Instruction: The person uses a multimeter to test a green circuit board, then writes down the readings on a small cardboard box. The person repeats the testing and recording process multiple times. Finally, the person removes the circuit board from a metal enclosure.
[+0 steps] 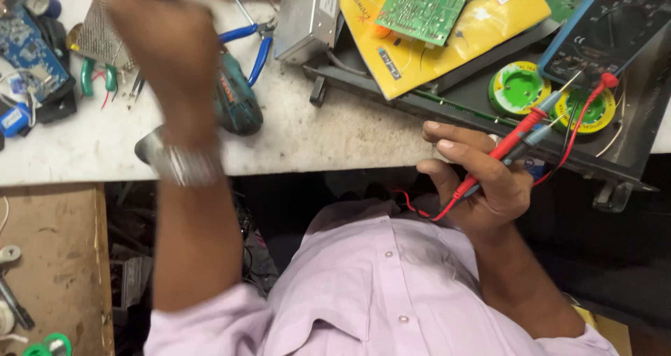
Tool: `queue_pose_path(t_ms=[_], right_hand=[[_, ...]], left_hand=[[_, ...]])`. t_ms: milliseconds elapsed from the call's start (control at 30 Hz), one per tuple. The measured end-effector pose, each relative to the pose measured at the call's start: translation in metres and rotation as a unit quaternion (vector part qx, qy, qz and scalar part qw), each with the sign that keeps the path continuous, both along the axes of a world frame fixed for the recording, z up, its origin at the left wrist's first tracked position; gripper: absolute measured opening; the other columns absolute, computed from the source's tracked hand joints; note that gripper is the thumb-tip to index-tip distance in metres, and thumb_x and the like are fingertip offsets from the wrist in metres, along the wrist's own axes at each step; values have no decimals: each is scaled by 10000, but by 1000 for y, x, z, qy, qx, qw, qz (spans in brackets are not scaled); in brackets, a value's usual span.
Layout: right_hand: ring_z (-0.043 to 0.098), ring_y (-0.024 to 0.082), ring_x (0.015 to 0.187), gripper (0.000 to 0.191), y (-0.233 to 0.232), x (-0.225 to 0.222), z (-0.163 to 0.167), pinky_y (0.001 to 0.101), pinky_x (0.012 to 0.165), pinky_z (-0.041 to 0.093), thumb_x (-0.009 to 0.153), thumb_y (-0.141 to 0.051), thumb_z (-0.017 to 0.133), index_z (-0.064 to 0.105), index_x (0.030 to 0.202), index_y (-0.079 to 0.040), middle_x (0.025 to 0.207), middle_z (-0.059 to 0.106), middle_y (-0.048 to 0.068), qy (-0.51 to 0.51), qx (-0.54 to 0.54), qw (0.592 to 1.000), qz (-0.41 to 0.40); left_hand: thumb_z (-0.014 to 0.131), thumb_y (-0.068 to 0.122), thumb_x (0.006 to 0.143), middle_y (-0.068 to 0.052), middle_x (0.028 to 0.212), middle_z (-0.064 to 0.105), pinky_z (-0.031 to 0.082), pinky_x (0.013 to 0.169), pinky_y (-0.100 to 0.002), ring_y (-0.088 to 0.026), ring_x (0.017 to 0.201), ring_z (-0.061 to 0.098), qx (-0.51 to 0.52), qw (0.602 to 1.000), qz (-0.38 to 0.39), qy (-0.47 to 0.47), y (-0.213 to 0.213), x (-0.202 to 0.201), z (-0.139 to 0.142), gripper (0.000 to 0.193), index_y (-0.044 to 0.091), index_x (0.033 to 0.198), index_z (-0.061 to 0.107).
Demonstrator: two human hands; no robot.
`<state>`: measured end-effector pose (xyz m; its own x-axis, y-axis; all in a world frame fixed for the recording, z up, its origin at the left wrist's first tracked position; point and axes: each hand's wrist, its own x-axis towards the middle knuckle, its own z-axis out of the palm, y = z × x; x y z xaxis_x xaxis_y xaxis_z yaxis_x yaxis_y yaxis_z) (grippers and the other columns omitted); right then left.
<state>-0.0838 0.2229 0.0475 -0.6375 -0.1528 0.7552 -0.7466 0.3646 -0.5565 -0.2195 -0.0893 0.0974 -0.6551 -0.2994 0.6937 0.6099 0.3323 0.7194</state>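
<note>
My right hand point(482, 181) is closed around two multimeter probes, a red one point(518, 135) and a dark one point(539, 134), with the red lead looping below the palm. The probe tips point towards two round green-and-yellow tins point(518, 87) on a dark chassis point(629, 146). The dark multimeter point(608, 27) lies just beyond them. My left hand point(164, 34) is raised over the bench at the upper left, blurred, a metal wristwatch point(185, 164) on its wrist. Something pale shows at its fingers, but I cannot tell whether it holds it.
A white worktable point(335, 132) carries a green circuit board point(423, 6) on a yellow packet point(454, 48), a metal box point(307, 17), blue-handled pliers point(248, 41), a teal tool point(234, 94), a perforated metal piece point(101, 34) and a blue board point(28, 48).
</note>
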Motion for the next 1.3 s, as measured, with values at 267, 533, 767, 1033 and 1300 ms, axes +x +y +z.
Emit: queue_pose_path(t_ms=[267,533,767,1033,1300], right_hand=[[753,197,980,201,3,19,-18,294,878,633,1033,32,765,618,1143,-48,1086,741,180,-122,-170,978,19],[763,210,916,177,16,24,-33,312,826,645,995,81,758,656,1083,-34,1010,747,181,-149,-306,939,55],[763,209,928,225,15,26,-11,310,847,642,965,79,766,634,1101,-42,1000,739,171,-147,-211,966,39],[769,201,917,245,17,31,-2,294,787,639,929,64,761,634,1112,-38,1054,745,153,-152,-151,972,94],[752,257,907,294,14,30,50,380,804,647,886,-118,784,514,971,-39,989,704,117,-44,-28,998,33]], left_hand=[[739,114,980,-79,1039,709,588,757,-240,-128,871,709,-15,943,-288,-165,121,144,-12,149,-2,1035,664],[328,498,1167,-94,775,655,463,561,-220,-73,637,563,168,850,-416,-275,115,146,-11,608,-38,1072,597],[310,473,1142,-86,753,642,445,544,-237,-82,616,535,129,849,-416,-298,116,146,-27,590,-32,1062,602],[265,476,1142,-34,715,619,438,548,-219,-60,597,548,21,858,-426,-285,126,148,-21,614,-33,1206,604],[572,14,1018,-229,1224,682,612,963,-382,-224,1070,707,191,786,-491,-324,113,154,-36,296,-97,1291,552]])
